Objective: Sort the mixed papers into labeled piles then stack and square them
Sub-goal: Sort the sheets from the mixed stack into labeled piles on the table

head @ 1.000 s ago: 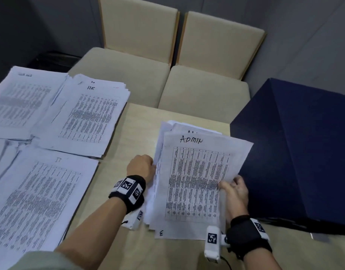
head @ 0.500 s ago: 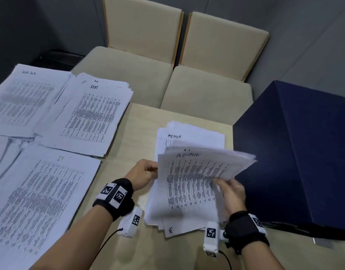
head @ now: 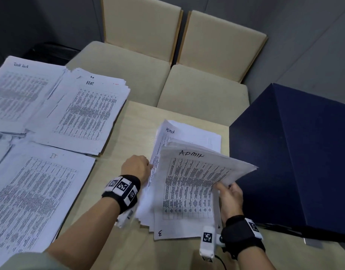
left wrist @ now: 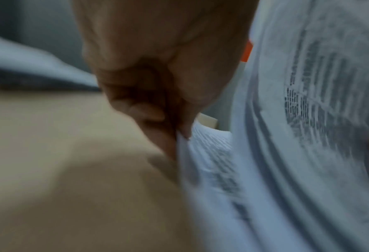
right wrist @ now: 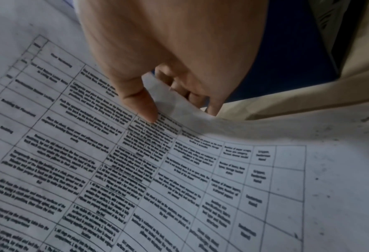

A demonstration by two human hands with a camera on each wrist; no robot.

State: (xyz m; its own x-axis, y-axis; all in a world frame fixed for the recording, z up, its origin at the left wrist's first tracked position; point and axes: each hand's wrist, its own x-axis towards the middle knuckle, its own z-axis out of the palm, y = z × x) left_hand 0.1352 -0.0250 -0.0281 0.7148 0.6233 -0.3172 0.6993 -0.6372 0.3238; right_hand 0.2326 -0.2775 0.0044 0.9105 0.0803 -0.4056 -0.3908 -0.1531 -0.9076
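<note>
A bunch of printed sheets headed ADMIN (head: 187, 188) is held between both hands above the table, its right side raised. My left hand (head: 136, 168) grips the bunch's left edge; the left wrist view shows its curled fingers (left wrist: 149, 112) pinching the paper edge (left wrist: 185, 145). My right hand (head: 228, 193) holds the right edge, thumb (right wrist: 144, 109) on the printed top sheet (right wrist: 179, 179) and fingers underneath. Another ADMIN sheet (head: 191, 133) lies flat behind the bunch. Piles marked HR (head: 86, 114), IT (head: 31, 191) and Task list (head: 17, 94) lie at the left.
A large dark blue box (head: 294, 162) stands close on the right of the hands. Two beige chairs (head: 202, 90) are pushed against the far edge of the light wooden table (head: 132, 129). Bare tabletop shows between the piles and the ADMIN sheets.
The ADMIN bunch has been lifted off the table and tilted, right side up, uncovering another ADMIN sheet behind it. Both hands keep hold of its edges.
</note>
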